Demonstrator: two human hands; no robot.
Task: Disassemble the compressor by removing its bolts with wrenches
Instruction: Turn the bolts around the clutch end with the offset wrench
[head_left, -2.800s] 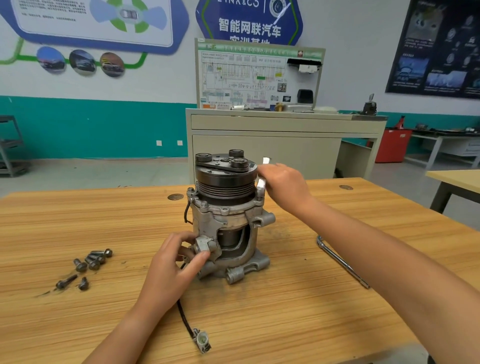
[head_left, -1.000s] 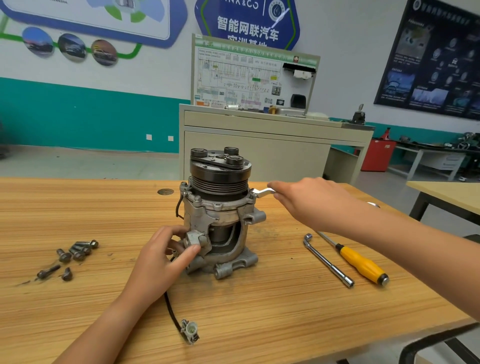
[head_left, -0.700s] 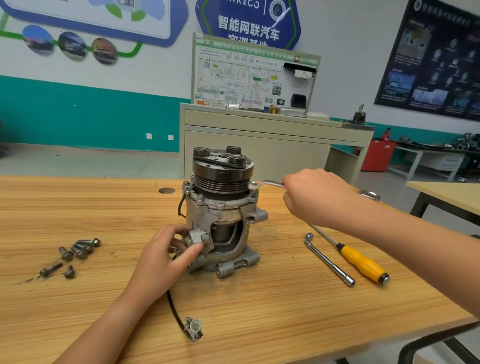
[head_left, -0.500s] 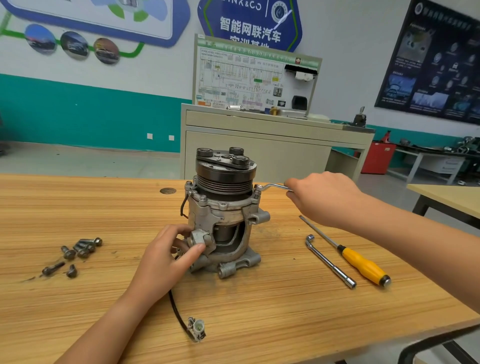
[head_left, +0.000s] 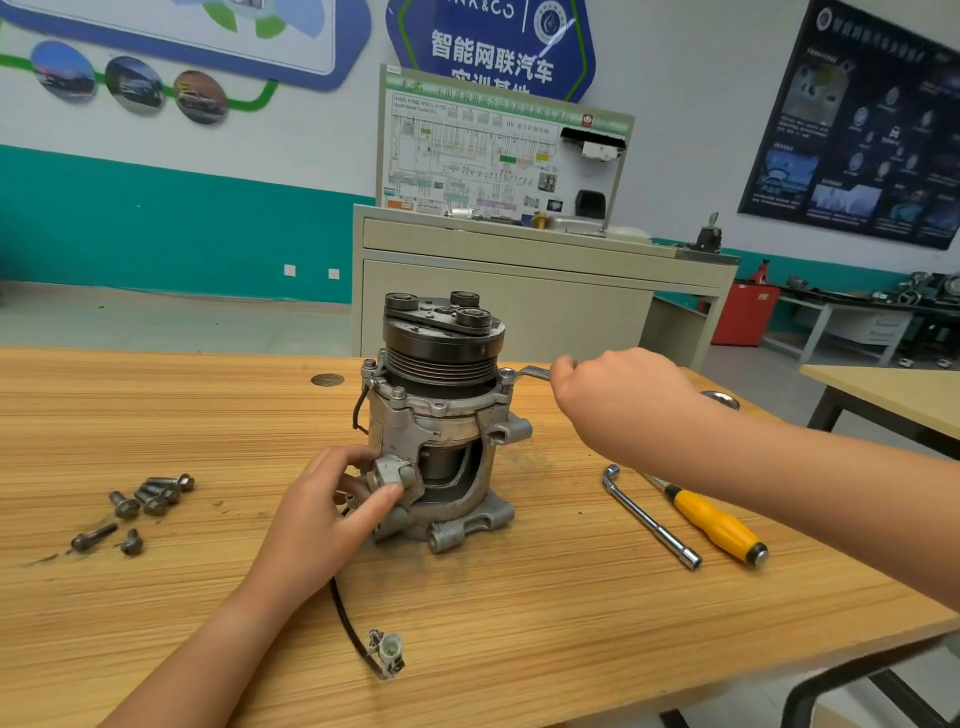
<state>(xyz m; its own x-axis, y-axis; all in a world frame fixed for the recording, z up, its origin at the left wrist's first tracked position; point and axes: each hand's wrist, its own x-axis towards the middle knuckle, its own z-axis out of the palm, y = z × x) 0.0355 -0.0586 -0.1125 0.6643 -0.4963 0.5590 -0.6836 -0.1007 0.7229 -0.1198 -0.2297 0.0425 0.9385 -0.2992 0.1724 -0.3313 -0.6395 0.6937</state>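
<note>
Nearest, a plug (head_left: 387, 652) lies on the table (head_left: 545, 639) at the end of a black lead (head_left: 345, 608) that runs up to the compressor (head_left: 441, 441). The left hand (head_left: 322, 514) grips a lug low on the housing, thumb and fingers curled round it. It steadies the unit, which stands upright on its base near the middle of the table. Well apart to the left sit the loose bolts (head_left: 148, 493), already out. To the right, an L-shaped socket bar (head_left: 649, 517) and a yellow screwdriver (head_left: 719, 525) lie side by side, untouched. Farther back, the right hand (head_left: 618, 400) is clenched on the handle of a flat wrench (head_left: 535, 371). The wrench head sits on a bolt (head_left: 506, 375) at the top flange, just under the pulley (head_left: 441, 345). More bolts show on that flange, so the job looks partly done.

The pull comes high on a tall body while the steadying grip is low, so a hard tug could tip or spin the compressor. How well the wrench head seats cannot be told. If it sits shallow it may slip, round the bolt and throw the knuckles against the pulley. Any spin would also drag the lead and plug across the table. A freed bolt could drop and roll off. A grey cabinet (head_left: 519, 270) stands behind.
</note>
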